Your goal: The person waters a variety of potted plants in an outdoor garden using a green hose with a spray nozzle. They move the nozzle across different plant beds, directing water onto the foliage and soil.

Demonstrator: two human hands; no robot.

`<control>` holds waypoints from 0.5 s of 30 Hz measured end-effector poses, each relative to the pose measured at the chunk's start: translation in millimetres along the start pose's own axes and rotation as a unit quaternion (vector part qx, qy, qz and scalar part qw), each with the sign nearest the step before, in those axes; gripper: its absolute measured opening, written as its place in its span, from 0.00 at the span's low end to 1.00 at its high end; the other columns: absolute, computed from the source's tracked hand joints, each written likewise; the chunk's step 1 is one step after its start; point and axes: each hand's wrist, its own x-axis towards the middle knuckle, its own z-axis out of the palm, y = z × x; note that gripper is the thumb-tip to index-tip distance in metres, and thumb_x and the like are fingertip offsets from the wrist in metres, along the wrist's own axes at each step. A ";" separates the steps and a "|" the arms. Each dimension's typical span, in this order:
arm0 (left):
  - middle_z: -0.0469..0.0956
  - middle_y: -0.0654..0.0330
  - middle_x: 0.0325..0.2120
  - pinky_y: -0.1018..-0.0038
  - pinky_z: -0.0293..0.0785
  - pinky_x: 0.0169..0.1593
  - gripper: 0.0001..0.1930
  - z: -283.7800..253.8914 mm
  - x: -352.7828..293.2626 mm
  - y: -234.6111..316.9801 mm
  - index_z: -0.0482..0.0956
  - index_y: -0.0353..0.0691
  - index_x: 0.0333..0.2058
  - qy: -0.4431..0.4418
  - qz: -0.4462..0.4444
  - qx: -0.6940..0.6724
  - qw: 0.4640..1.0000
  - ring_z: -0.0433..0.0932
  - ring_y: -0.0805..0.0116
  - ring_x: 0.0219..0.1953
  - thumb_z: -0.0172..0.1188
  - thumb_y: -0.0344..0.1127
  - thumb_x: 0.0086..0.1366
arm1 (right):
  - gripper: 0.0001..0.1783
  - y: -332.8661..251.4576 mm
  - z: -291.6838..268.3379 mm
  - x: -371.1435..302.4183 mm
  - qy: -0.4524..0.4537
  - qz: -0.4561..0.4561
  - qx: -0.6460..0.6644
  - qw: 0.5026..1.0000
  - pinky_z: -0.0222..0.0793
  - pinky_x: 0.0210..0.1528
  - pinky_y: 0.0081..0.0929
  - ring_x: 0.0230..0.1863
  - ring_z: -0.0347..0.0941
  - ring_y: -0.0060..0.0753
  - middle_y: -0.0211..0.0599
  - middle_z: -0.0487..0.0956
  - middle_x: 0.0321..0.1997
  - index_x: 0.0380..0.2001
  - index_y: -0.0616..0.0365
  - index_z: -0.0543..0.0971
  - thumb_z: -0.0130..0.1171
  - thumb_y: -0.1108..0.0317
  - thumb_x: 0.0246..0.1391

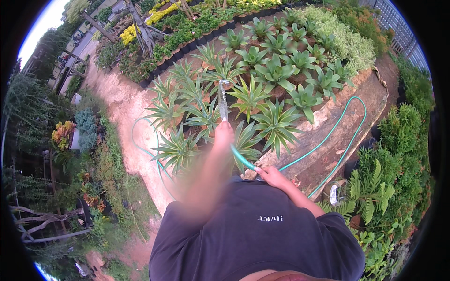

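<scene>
A green garden hose point(243, 159) runs up in front of my body. My left hand point(224, 134) is stretched forward and wrapped round the hose near its end. Water point(222, 100) streams out just beyond the fingers, over the potted spiky plants. Close to my waist, my right hand point(272, 177) grips the same hose lower down. Beneath the stream stand several variegated spiky plants point(251, 98) with yellow-edged leaves. My left forearm is blurred, and the hose's outlet is partly hidden by my fingers.
Broad-leaved green rosette plants point(276, 72) fill the far right. The hose loops over a brown ground sheet point(347, 124) on my right. A pale dirt path point(119, 107) passes on the left. Ferns point(370, 192) and shrubs line the right side; a row of black pots point(187, 47) curves behind.
</scene>
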 end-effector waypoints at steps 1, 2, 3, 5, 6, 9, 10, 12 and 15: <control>0.59 0.71 0.18 0.78 0.52 0.18 0.16 0.5 -0.9 0.4 0.64 0.46 0.34 0.002 -0.001 0.002 1.000 0.55 0.80 0.15 0.41 0.50 0.78 | 0.42 0.4 0.5 1.1 0.000 -0.003 -0.001 1.000 0.69 0.33 0.38 0.24 0.71 0.35 0.41 0.76 0.19 0.25 0.68 0.79 0.47 0.32 0.65; 0.59 0.72 0.18 0.78 0.52 0.18 0.16 1.0 -1.8 1.1 0.64 0.46 0.34 0.005 -0.007 -0.001 1.000 0.55 0.80 0.15 0.41 0.50 0.78 | 0.42 0.8 0.9 1.8 -0.001 0.007 -0.005 1.000 0.69 0.32 0.38 0.24 0.71 0.35 0.41 0.76 0.19 0.25 0.68 0.79 0.47 0.32 0.65; 0.59 0.72 0.18 0.79 0.52 0.18 0.16 1.5 -2.6 2.0 0.64 0.46 0.34 0.004 -0.003 0.005 1.000 0.55 0.80 0.15 0.41 0.50 0.78 | 0.42 1.5 1.1 2.1 0.000 -0.005 -0.004 1.000 0.69 0.32 0.38 0.23 0.71 0.35 0.41 0.76 0.19 0.25 0.68 0.79 0.47 0.32 0.65; 0.59 0.72 0.18 0.79 0.52 0.18 0.16 2.7 -4.1 4.4 0.64 0.46 0.35 0.005 -0.009 -0.001 1.000 0.55 0.80 0.15 0.41 0.49 0.78 | 0.42 2.3 1.0 2.6 -0.001 0.002 -0.009 1.000 0.69 0.32 0.38 0.23 0.71 0.34 0.41 0.75 0.18 0.24 0.67 0.79 0.46 0.32 0.65; 0.59 0.72 0.18 0.79 0.52 0.18 0.16 3.3 -4.7 6.1 0.64 0.46 0.35 -0.001 -0.004 0.003 1.000 0.55 0.80 0.15 0.41 0.49 0.78 | 0.42 2.3 1.1 2.8 0.001 -0.005 -0.004 1.000 0.69 0.32 0.38 0.23 0.70 0.34 0.41 0.75 0.18 0.24 0.67 0.79 0.46 0.32 0.65; 0.59 0.72 0.18 0.79 0.53 0.18 0.16 5.6 -6.2 11.3 0.64 0.46 0.35 -0.008 0.001 0.011 1.000 0.55 0.80 0.15 0.40 0.49 0.78 | 0.42 1.6 0.7 4.3 0.004 -0.005 0.001 1.000 0.69 0.31 0.38 0.23 0.70 0.33 0.40 0.75 0.18 0.23 0.66 0.79 0.47 0.32 0.65; 0.59 0.72 0.18 0.79 0.53 0.18 0.16 7.1 -6.5 12.6 0.64 0.46 0.35 -0.007 0.005 0.021 1.000 0.55 0.80 0.15 0.40 0.50 0.78 | 0.42 1.0 0.6 5.2 0.005 -0.001 0.001 1.000 0.68 0.31 0.37 0.23 0.70 0.33 0.39 0.75 0.18 0.23 0.66 0.79 0.47 0.32 0.65; 0.59 0.72 0.18 0.79 0.53 0.19 0.16 9.4 -7.0 15.2 0.64 0.46 0.35 -0.005 0.012 0.035 0.999 0.56 0.80 0.16 0.40 0.50 0.78 | 0.41 0.1 0.1 6.2 0.006 -0.002 0.004 1.000 0.68 0.31 0.37 0.23 0.70 0.33 0.39 0.74 0.17 0.22 0.66 0.78 0.47 0.33 0.65; 0.59 0.72 0.18 0.79 0.53 0.19 0.17 11.3 -6.3 20.4 0.64 0.46 0.34 -0.006 0.017 0.044 0.999 0.56 0.80 0.16 0.40 0.51 0.78 | 0.41 -2.2 -2.0 7.9 0.005 -0.006 0.012 1.000 0.68 0.30 0.37 0.22 0.69 0.32 0.38 0.73 0.16 0.22 0.66 0.78 0.47 0.33 0.65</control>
